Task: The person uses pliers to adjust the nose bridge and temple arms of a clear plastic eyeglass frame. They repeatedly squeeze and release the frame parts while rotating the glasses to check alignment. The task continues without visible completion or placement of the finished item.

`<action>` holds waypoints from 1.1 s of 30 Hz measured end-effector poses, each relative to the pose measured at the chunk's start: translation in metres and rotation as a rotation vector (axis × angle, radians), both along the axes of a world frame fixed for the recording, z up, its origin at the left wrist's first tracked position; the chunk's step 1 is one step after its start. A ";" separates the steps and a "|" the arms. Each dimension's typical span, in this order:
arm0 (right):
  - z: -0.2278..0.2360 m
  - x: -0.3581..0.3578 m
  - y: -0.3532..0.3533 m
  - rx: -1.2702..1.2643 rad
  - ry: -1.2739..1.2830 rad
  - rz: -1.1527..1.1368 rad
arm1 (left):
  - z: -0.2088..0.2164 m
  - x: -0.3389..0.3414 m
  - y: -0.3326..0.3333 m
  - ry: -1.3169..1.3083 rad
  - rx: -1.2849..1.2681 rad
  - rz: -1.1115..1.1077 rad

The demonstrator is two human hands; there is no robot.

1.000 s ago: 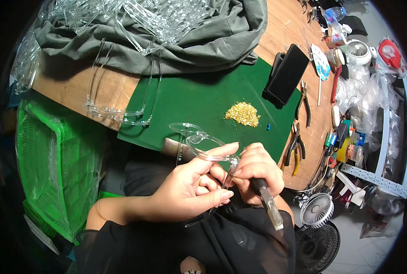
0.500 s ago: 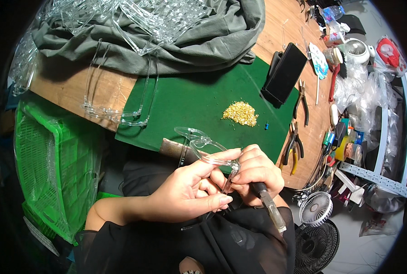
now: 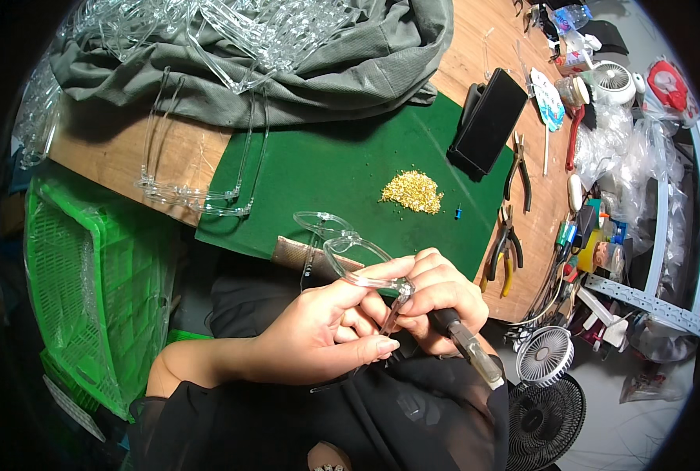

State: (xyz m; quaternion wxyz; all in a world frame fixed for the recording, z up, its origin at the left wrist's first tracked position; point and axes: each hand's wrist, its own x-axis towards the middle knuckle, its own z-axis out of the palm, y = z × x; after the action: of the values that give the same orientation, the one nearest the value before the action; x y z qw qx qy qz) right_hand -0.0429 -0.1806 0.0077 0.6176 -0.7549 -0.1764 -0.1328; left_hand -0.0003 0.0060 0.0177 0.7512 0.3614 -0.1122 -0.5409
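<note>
In my left hand [image 3: 319, 330] is a pair of clear plastic eyeglass frames [image 3: 358, 250], its fingers closed around one side near the hinge. The frames' rims point up and away, over the near edge of the green mat [image 3: 326, 169]. Pressed close beside it, my right hand [image 3: 444, 294] is closed on a hand tool with a black grip and a grey, flat-sided end [image 3: 475, 357]. The tool's other end is hidden by my fingers, at the hinge. Beyond my hands lies a heap of tiny gold metal pieces [image 3: 413, 192], with a small blue piece [image 3: 458, 211] beside it.
A black phone [image 3: 489, 122] leans on the mat's right side, near pliers [image 3: 517, 173] and more pliers [image 3: 507, 243]. Several clear frames [image 3: 264, 39] are piled on grey cloth [image 3: 350, 98]. Another clear pair [image 3: 193, 195] sits at left, above a green crate [image 3: 99, 290]. Fans stand right.
The tool's grey end has swung slightly right and up in my right hand. My left hand keeps its hold on the frames, and the whole view has shifted slightly.
</note>
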 end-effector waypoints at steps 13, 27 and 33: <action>0.005 -0.001 0.001 -0.090 -0.027 -0.014 | -0.003 -0.005 0.001 -0.260 0.062 0.041; 0.000 -0.003 0.003 -0.035 -0.051 -0.032 | -0.004 -0.006 0.000 -0.151 0.011 0.038; 0.002 -0.002 0.004 -0.037 -0.051 -0.032 | -0.003 -0.005 -0.001 -0.140 0.009 0.036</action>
State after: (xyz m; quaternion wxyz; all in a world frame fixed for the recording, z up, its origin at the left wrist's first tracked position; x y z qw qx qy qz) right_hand -0.0453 -0.1770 0.0096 0.5965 -0.7653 -0.1825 -0.1586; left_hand -0.0053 0.0054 0.0149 0.7495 0.4038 -0.1556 -0.5009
